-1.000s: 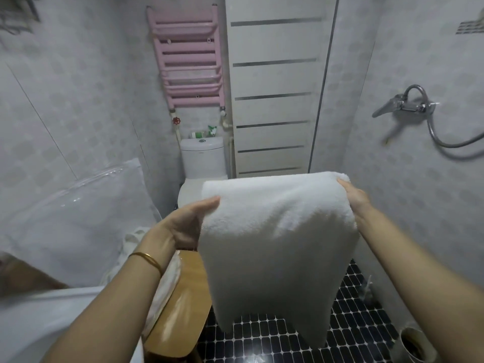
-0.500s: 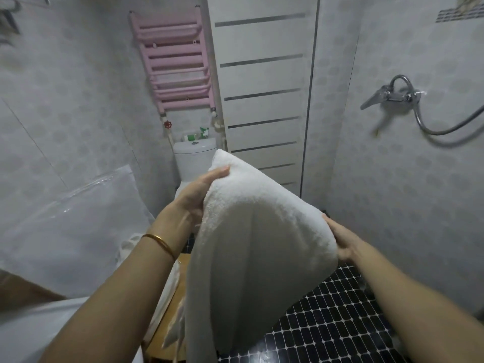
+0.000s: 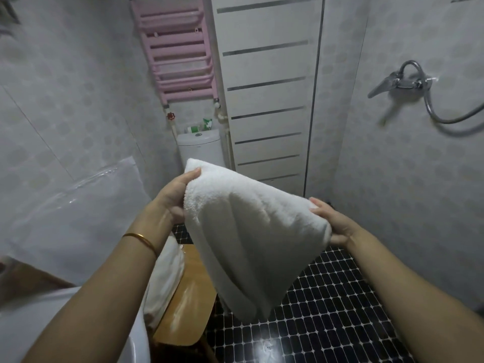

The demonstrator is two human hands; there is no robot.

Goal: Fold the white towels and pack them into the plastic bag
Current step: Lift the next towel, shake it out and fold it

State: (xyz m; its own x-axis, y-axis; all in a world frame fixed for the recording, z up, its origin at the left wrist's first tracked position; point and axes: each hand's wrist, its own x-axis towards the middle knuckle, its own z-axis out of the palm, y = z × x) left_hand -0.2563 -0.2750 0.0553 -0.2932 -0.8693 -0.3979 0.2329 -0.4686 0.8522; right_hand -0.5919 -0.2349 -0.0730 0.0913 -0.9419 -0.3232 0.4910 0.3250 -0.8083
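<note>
Towel [image 3: 251,231]: white, doubled over at least once and held in the air in front of the person. Its top edge slopes from high left to lower right. The lower end hangs to a narrow tip and touches nothing.
Left hand [image 3: 172,197]: grips the high left corner, thumb on the near face. The other fingers are hidden behind the cloth.
Right hand [image 3: 332,224]: grips the lower right end of the fold, fingers [image 3: 318,205] curled round its edge.
Plastic bag [image 3: 78,205]: clear, leaning against the left wall, well apart from the towel. No towel can be made out inside it.
White cloth heap [image 3: 165,279]: on the wooden stool [image 3: 188,297], under the left forearm. Cannot tell whether it is folded or how many pieces it holds.
Progress: early, by the look of it. This towel is mid-fold and needs at least one more fold to make a compact bundle. Packing seems not yet begun, and the heap probably remains to be done.
Floor [image 3: 327,310]: dark small tiles, below the towel.
Fixtures: toilet [image 3: 200,148] at the back, pink rack [image 3: 175,48] above it, shower tap [image 3: 400,82] on the right wall.
</note>
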